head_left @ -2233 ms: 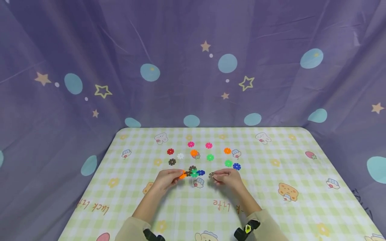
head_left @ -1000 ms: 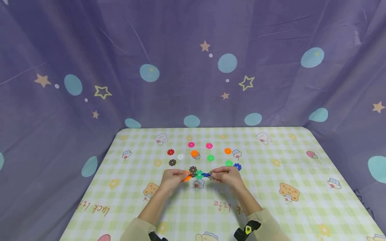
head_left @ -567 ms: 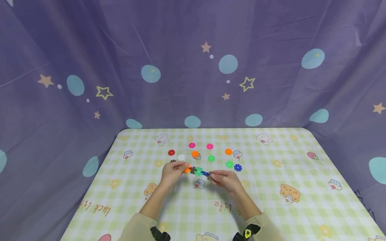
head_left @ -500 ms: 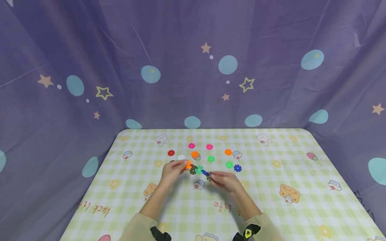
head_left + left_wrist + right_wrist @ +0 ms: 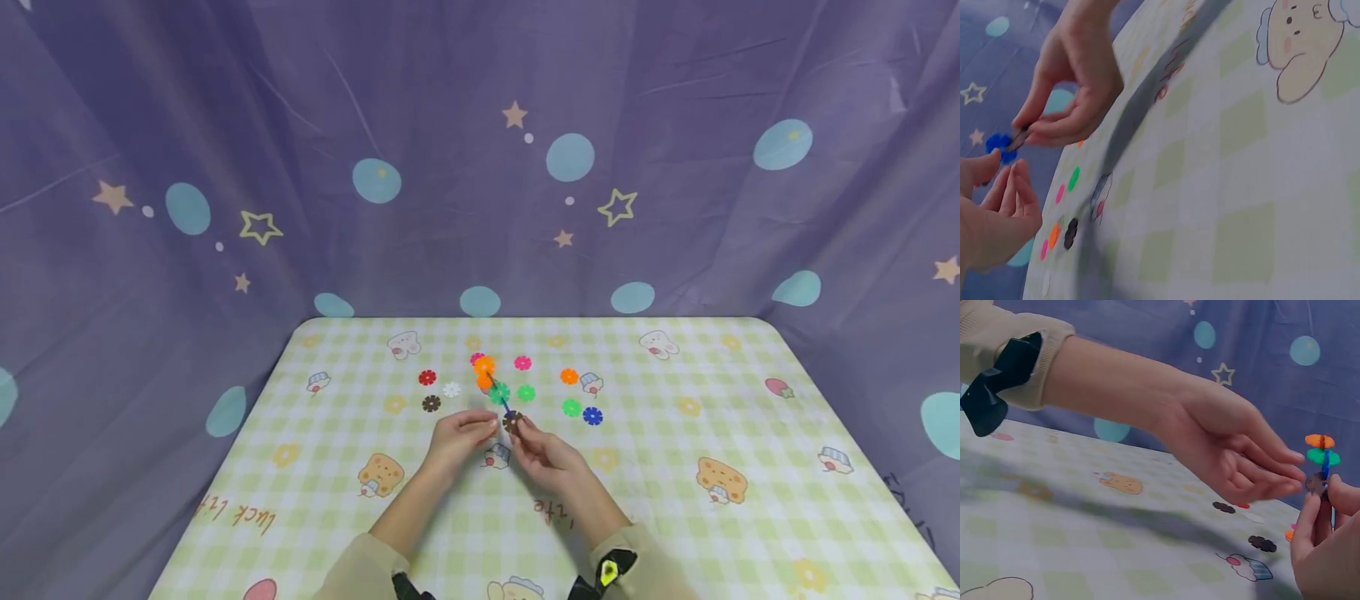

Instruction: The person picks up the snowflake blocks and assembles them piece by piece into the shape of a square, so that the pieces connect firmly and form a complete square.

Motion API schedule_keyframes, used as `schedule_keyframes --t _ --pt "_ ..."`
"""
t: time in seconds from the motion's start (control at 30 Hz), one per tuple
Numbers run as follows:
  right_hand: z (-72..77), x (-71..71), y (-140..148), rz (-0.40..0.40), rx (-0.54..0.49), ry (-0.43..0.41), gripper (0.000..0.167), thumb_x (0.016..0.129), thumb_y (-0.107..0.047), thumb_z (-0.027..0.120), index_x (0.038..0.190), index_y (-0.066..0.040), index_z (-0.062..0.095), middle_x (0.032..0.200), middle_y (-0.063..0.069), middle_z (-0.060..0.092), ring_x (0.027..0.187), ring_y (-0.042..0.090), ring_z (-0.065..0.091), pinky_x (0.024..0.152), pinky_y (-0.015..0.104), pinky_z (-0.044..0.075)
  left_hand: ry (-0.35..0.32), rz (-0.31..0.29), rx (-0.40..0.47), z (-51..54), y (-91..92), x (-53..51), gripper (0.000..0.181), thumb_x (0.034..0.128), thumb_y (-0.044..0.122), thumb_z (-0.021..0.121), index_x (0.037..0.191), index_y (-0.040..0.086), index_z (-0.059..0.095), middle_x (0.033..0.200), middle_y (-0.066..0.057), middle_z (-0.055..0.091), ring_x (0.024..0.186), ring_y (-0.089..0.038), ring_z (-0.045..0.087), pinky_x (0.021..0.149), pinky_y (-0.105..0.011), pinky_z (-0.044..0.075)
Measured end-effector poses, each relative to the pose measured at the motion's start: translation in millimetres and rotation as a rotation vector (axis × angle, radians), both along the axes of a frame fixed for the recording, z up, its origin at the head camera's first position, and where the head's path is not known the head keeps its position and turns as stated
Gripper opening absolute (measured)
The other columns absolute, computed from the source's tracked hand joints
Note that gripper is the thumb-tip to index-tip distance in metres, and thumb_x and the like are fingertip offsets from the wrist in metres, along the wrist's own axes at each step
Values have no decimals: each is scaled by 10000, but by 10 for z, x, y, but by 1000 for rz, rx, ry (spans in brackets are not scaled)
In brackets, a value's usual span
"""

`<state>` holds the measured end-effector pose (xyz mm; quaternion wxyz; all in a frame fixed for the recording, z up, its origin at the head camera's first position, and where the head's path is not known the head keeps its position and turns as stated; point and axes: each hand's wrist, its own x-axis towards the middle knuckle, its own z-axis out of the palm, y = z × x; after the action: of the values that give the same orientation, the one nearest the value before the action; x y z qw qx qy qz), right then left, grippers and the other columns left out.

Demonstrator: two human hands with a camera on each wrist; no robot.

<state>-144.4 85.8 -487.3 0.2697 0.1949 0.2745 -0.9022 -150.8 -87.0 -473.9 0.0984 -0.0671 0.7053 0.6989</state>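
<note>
In the head view the right hand [image 5: 551,454] pinches a brown disc [image 5: 513,422] between thumb and fingers. From it, a joined chain [image 5: 1322,455] leads away through a green disc [image 5: 498,393] to an orange disc [image 5: 484,366]. Its blue disc [image 5: 996,142] is only a thin line from above, while the left wrist view gives its lobed face. The right wrist view, unlike the head view, plainly shows the chain raised off the tablecloth [image 5: 645,517]. The left hand [image 5: 459,442] holds nothing visible, its fingers parted from the thumb; from above, the tips lie just beside the brown disc, yet in the left wrist view the thumb overlaps the blue one, and touch cannot be told there. Two dark discs [image 5: 1262,544] lie flat in the right wrist view; from above, one such loose disc shows, near red and white ones.

The discs look like thin, glossy plastic, round, with notched rims. The tablecloth is smooth, checked in pale green and white. The purple curtain [image 5: 450,100] hangs in soft folds, and the beige sleeve [image 5: 1054,356] ends in a ribbed cuff under a dark strap [image 5: 1019,359]
</note>
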Motion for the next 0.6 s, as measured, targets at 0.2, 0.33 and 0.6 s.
schedule_keyframes --t 0.2,0.33,0.6 --pt "-29 -8 -96 -9 84 49 171 955 9 522 1006 -95 648 904 15 728 852 96 705 872 183 557 20 53 -63 -18 107 15 289 845 129 728 1056 -64 684 906 -117 755 703 -17 655 746 -280 596" --pt "-48 -15 -132 10 216 100 300 942 0 551 1241 -15 560 872 -6 735 821 73 700 819 183 571 23 80 -103 -32 125 25 272 828 123 741 1030 -51 692 906 -123 754 700 -26 659 706 -273 589" --pt "-113 -87 -23 24 736 288 399 851 -72 707 1221 42 613 954 69 747 825 127 713 787 261 597 44 115 -147 -36 77 28 246 807 102 749 992 -53 701 893 -145 751 692 -30 653 665 -198 565"
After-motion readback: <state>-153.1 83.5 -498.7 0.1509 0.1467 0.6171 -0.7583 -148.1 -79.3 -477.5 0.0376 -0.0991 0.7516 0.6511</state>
